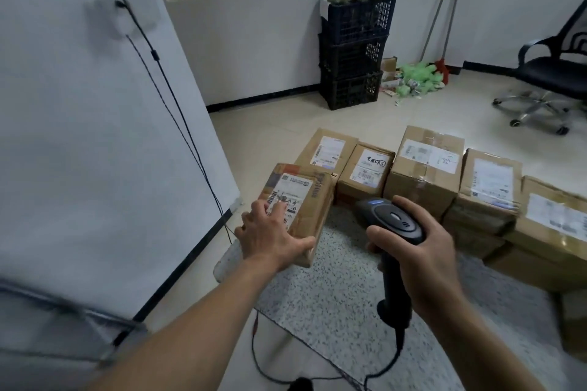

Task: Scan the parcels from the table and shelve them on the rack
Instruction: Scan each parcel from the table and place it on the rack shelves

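A cardboard parcel point(305, 200) is held label-up over the left end of the speckled table point(317, 295), gripped by the left hand point(270, 232), its long axis running away; just right, a barcode scanner point(394, 219) is clasped in the right hand point(425, 251).

A small brown cardboard parcel point(305, 200), white label up, tilts above the left end of the speckled table point(333, 292), gripped by the left hand point(270, 233). The right hand point(427, 252) holds a black corded scanner point(394, 222). More labelled boxes point(425, 174) stand in a row behind.
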The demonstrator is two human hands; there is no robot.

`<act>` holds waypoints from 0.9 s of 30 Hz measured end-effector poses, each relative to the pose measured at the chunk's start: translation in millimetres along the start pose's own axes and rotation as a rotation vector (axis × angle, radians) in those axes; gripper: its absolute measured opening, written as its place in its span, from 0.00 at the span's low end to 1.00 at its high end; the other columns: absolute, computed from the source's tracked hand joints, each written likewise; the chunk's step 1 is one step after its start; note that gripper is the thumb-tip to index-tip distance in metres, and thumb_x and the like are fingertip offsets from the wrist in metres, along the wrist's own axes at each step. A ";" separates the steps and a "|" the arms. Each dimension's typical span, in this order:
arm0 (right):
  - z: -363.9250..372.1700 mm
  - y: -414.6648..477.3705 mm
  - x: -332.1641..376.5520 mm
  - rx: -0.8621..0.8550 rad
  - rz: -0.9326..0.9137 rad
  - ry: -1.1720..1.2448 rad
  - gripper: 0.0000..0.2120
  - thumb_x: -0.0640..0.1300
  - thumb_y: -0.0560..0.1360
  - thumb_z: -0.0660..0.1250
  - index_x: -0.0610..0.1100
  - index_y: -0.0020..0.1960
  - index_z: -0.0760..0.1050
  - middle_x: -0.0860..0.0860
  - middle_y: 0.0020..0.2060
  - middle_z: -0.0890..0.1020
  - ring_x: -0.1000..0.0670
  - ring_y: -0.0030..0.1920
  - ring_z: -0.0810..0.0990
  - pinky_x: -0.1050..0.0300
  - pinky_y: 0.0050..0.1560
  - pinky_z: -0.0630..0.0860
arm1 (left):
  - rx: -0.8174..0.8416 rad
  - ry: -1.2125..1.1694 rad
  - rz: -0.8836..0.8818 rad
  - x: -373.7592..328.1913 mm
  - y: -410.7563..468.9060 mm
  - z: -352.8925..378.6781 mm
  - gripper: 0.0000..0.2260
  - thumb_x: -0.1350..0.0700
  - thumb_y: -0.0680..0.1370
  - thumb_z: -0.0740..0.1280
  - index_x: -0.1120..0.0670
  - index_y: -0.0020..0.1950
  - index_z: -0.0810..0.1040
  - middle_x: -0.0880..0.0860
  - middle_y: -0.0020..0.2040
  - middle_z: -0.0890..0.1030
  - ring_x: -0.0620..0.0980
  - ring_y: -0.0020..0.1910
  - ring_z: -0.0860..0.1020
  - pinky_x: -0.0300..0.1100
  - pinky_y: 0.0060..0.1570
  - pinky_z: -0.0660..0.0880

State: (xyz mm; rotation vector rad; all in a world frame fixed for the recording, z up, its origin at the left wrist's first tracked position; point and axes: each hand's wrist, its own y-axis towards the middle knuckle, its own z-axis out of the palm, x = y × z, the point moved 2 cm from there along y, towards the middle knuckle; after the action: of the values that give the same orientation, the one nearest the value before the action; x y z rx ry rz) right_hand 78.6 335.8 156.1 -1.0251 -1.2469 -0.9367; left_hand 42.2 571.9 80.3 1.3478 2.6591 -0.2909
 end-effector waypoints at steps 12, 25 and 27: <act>-11.4 -34.6 -28.9 -0.020 0.083 -0.026 0.32 0.34 0.68 0.79 0.49 0.69 0.74 0.46 0.50 0.85 0.39 0.41 0.86 0.51 0.35 0.80 | 0.257 -0.007 -0.143 38.3 -58.0 77.2 0.48 0.25 0.61 0.71 0.42 0.75 0.59 0.54 0.71 0.57 0.59 0.68 0.65 0.58 0.66 0.68; 16.7 -43.1 -45.8 -0.074 0.123 -0.059 0.29 0.34 0.69 0.78 0.54 0.64 0.75 0.48 0.49 0.85 0.41 0.41 0.86 0.53 0.35 0.80 | 0.419 -0.468 -0.371 88.4 -22.3 102.1 0.53 0.34 0.46 0.78 0.54 0.68 0.71 0.54 0.62 0.78 0.55 0.58 0.79 0.53 0.58 0.79; 15.8 -45.6 -46.3 -0.088 0.129 -0.063 0.31 0.35 0.67 0.80 0.53 0.65 0.74 0.47 0.50 0.85 0.41 0.40 0.86 0.53 0.35 0.80 | 0.408 -0.468 -0.350 78.9 -21.0 99.3 0.50 0.38 0.49 0.81 0.54 0.67 0.69 0.54 0.61 0.78 0.55 0.58 0.78 0.52 0.57 0.79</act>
State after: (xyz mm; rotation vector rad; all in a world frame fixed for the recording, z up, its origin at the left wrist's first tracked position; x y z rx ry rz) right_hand 26.1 338.3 114.8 -1.1980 -1.1847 -0.8709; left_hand -16.8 597.7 -30.9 0.7442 2.4806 -1.0909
